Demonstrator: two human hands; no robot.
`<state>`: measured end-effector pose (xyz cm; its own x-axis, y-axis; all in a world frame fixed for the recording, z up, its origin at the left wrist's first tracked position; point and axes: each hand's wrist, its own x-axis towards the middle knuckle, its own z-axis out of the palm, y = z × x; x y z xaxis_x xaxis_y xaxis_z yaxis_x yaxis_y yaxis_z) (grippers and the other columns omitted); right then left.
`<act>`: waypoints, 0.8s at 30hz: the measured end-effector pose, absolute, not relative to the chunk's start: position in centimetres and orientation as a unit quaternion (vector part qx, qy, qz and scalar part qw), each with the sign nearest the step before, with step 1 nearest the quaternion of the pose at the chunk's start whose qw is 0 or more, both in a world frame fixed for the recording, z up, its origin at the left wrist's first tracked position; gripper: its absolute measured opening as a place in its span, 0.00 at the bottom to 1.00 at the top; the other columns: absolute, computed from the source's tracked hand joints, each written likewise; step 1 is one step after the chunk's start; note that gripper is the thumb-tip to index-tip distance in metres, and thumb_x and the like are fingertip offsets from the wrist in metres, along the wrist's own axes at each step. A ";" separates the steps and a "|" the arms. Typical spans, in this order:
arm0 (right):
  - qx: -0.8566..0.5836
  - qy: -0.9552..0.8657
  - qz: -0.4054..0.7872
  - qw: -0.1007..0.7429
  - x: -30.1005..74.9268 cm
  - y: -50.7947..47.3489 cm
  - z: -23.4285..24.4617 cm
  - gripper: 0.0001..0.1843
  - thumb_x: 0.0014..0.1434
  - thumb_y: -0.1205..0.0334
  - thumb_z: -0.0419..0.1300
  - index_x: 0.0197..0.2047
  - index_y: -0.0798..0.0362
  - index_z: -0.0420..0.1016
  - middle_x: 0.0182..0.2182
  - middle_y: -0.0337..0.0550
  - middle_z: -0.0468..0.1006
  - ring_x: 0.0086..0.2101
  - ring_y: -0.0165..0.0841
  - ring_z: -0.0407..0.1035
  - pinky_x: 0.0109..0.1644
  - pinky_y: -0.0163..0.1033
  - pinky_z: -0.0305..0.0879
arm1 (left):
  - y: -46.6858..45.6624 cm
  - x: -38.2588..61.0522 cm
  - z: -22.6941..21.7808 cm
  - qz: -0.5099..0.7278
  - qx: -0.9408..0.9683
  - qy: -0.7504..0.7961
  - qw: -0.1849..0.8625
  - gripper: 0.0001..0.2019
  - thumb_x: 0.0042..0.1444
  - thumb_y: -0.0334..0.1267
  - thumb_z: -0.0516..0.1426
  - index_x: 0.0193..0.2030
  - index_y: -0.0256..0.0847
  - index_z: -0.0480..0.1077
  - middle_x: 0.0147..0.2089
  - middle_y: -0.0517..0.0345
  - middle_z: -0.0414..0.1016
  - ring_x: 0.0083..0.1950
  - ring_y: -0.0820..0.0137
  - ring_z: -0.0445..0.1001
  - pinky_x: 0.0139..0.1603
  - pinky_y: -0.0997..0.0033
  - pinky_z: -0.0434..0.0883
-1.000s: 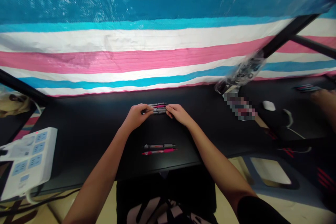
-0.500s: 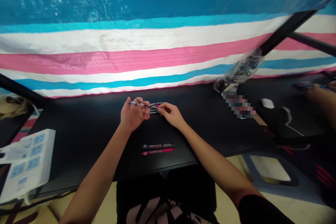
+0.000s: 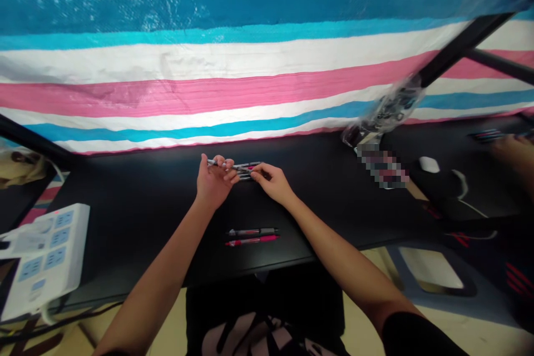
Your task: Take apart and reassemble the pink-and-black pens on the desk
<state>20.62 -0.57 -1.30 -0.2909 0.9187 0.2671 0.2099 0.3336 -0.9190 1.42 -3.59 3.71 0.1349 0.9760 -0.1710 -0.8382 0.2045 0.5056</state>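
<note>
A slim dark pen (image 3: 240,168) with a clear, silvery barrel is held level above the black table by both hands. My left hand (image 3: 216,179), palm up, has its fingers curled around the pen's left part, the thumb standing at that end. The other end is pinched between the thumb and fingertips of my right hand (image 3: 271,181). Just behind and below the hands, several more pens (image 3: 252,164), dark and pink, lie side by side, partly covered by the fingers. Closer to me lie a black pen (image 3: 253,231) and a red-pink pen (image 3: 252,240), parallel.
A white power strip (image 3: 50,267) sits on the left of the black table (image 3: 146,217). On the right are a clear plastic bag (image 3: 387,111), a white mouse (image 3: 429,164) and another person's hand (image 3: 513,150). A striped sheet (image 3: 208,94) hangs behind.
The fingers of my left hand have curled further over the pen, and that hand has shifted slightly right. My right hand keeps its pinch. The pens on the table lie as before.
</note>
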 end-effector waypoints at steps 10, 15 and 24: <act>-0.395 -0.692 0.396 0.457 20.7 -0.5 -1.8 0.12 0.58 0.54 0.66 0.42 0.52 0.78 0.31 0.41 0.77 0.30 0.33 0.69 0.39 0.40 0.70 | -3.9 1.7 3.7 0.622 0.111 0.212 0.746 0.28 0.74 0.50 0.38 0.29 0.39 0.65 0.32 0.56 0.65 0.24 0.74 0.61 0.27 0.71 0.64; -0.391 -0.700 0.368 0.471 20.7 -0.5 -1.7 0.10 0.59 0.55 0.66 0.39 0.52 0.79 0.29 0.39 0.75 0.29 0.33 0.68 0.38 0.40 0.68 | -3.9 1.6 3.5 0.608 0.133 0.216 0.753 0.29 0.73 0.56 0.39 0.30 0.40 0.67 0.35 0.53 0.68 0.26 0.73 0.64 0.29 0.69 0.65; -0.390 -0.709 0.348 0.473 21.0 -0.3 -1.6 0.09 0.62 0.54 0.64 0.36 0.51 0.80 0.31 0.42 0.78 0.32 0.35 0.70 0.38 0.40 0.67 | -3.8 1.5 3.4 0.609 0.156 0.226 0.744 0.23 0.72 0.51 0.43 0.30 0.40 0.65 0.34 0.55 0.68 0.25 0.73 0.63 0.29 0.70 0.64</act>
<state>20.98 -0.27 -1.59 -0.2478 0.8825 0.3998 0.2235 0.4536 -0.8628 1.54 -3.81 3.40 0.1567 0.9766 -0.1475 -0.8355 0.2107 0.5075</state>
